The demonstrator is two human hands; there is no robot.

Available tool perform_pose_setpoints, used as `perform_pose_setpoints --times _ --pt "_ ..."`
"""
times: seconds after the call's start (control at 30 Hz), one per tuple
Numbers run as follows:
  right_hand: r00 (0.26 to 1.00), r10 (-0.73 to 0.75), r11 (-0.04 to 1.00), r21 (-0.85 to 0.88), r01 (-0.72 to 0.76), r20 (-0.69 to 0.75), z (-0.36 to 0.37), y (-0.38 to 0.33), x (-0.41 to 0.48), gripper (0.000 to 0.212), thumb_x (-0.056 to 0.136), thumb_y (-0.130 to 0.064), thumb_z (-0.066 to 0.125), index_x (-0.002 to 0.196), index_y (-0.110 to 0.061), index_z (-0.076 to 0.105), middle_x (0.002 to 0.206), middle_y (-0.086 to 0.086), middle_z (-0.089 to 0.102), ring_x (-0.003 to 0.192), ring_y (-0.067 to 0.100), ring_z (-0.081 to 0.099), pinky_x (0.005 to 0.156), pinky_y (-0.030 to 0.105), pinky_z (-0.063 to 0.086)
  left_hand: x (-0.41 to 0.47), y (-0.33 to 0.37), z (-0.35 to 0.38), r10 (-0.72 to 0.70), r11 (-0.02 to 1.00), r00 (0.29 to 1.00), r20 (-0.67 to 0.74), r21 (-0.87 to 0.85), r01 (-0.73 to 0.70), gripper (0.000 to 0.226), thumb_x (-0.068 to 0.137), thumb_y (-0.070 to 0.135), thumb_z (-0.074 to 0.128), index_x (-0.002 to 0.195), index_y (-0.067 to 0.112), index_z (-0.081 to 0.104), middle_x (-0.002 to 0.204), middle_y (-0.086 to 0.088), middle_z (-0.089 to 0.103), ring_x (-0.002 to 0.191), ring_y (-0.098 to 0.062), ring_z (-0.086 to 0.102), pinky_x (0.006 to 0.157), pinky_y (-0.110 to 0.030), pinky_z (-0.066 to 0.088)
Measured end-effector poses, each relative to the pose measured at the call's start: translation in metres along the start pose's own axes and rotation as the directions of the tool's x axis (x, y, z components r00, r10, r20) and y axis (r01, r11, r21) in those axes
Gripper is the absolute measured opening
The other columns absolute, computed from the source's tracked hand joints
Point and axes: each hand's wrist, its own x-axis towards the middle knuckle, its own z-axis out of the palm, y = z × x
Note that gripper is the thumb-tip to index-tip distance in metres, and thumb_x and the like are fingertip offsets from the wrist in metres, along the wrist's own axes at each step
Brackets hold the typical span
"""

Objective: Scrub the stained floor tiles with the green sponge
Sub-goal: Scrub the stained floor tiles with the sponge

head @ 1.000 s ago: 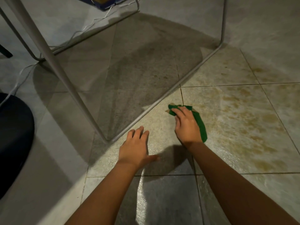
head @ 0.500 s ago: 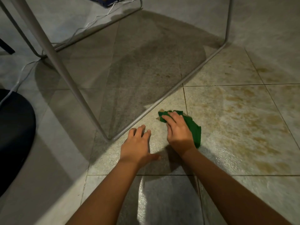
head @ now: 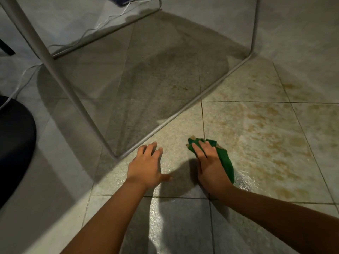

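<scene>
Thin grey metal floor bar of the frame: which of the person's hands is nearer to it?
Left. The left hand rests flat just short of the thin grey metal floor bar; the right hand lies farther right.

Green sponge (head: 224, 158) under right hand (head: 211, 165), now nearer.

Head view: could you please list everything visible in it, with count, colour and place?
Floor tiles: many, pale grey-beige, across the whole view.
Stains: several patches, yellow-brown, on the tiles right of the sponge.
Sponge: one, green, on the floor under the right hand, over a grout line.
Metal frame: one, grey tubing, on the floor from upper left to upper right, casting a shadow.
Cables: a few, white, on the floor at upper left.
Dark object: one, black, rounded, left edge.
Blue item: one, top edge, mostly cut off.
Hands: left hand flat on the tile, open; right hand pressing on the sponge.
</scene>
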Motion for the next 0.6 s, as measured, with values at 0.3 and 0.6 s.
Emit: perform_pose_setpoints --times 0.3,0.6 --pt "0.983 -0.033 0.996 -0.084 0.018 -0.181 0.001 0.017 0.025 0.054 0.069 0.015 0.065 0.121 0.003 0.056 0.12 0.024 0.057 0.114 0.037 0.053 0.099 0.05 0.039 -0.003 0.002 -0.001 -0.027 0.999 0.999 0.021 0.031 0.026 0.097 0.074 0.067 0.059 0.149 0.027 0.014 0.157 0.011 0.003 0.143 -0.017 0.002 0.107 -0.039 0.034" --pt "0.999 0.009 1.0 0.021 -0.008 -0.049 -0.01 0.001 -0.056 0.047 0.086 -0.034 0.046 0.129 -0.015 0.042 0.131 0.011 0.05 0.121 0.027 0.045 0.104 0.04 0.032 -0.003 0.0 0.002 -0.028 0.999 0.999 0.015 0.029 0.028 0.099 0.071 0.069 0.06 0.149 0.028 0.015 0.157 0.011 0.005 0.143 -0.018 0.003 0.109 -0.043 0.034"
